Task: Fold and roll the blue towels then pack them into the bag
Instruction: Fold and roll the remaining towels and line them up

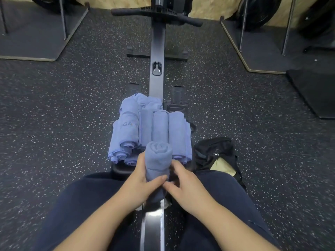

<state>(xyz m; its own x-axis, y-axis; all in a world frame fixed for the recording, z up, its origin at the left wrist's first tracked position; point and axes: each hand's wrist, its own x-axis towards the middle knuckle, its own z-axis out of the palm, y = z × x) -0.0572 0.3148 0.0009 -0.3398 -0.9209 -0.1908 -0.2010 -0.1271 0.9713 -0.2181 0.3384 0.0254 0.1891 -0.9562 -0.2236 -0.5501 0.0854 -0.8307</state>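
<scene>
A rolled blue towel stands tilted upright between my hands, its spiral end facing up. My left hand grips its left side with the thumb laid across the front. My right hand holds its lower right side with curled fingers. Behind it, several rolled blue towels lie side by side on the rowing machine seat, with a loose crumpled one at the far end. A black bag sits open on the floor to the right, a tan item showing inside.
I sit astride the rowing machine rail, which runs forward to its handle. Speckled black rubber floor lies on both sides. Grey platforms with metal legs stand at the far left and right; a black mat lies right.
</scene>
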